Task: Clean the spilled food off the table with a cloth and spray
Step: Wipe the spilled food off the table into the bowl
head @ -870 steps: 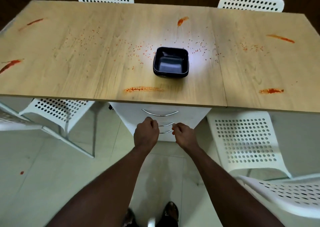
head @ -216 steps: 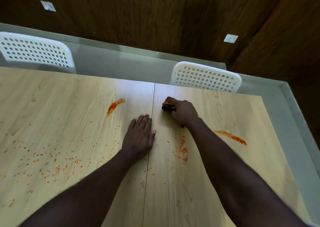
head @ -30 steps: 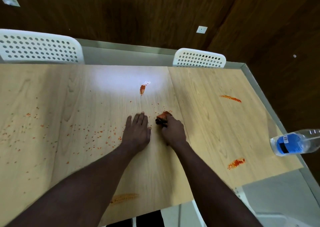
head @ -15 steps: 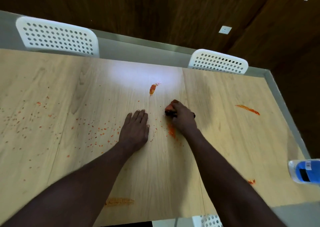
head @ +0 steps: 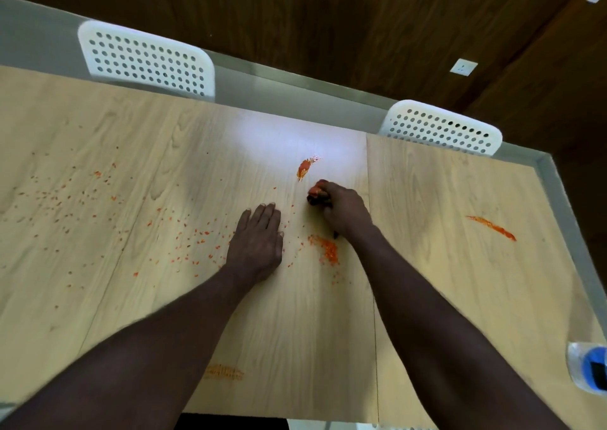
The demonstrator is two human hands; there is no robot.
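Note:
My right hand (head: 345, 211) grips a small dark cloth (head: 316, 196), stained orange at its tip, and presses it on the light wooden table (head: 427, 281). An orange smear (head: 304, 168) lies just beyond the cloth. A gathered pile of orange crumbs (head: 326, 249) sits beside my right wrist. My left hand (head: 258, 242) rests flat on the table, fingers straight. Scattered orange crumbs (head: 184, 242) cover the table to its left. Another smear (head: 492, 227) marks the right side, and a faint one (head: 225, 372) lies near the front edge.
A clear bottle with a blue label (head: 589, 370) lies at the table's right edge. Two white perforated chairs (head: 144, 61) (head: 440, 127) stand behind the far edge. A dark wooden wall runs behind them.
My right hand has kept the cloth near the far smear while the crumb pile stays by my wrist. The view has shifted left. My left hand has stayed flat.

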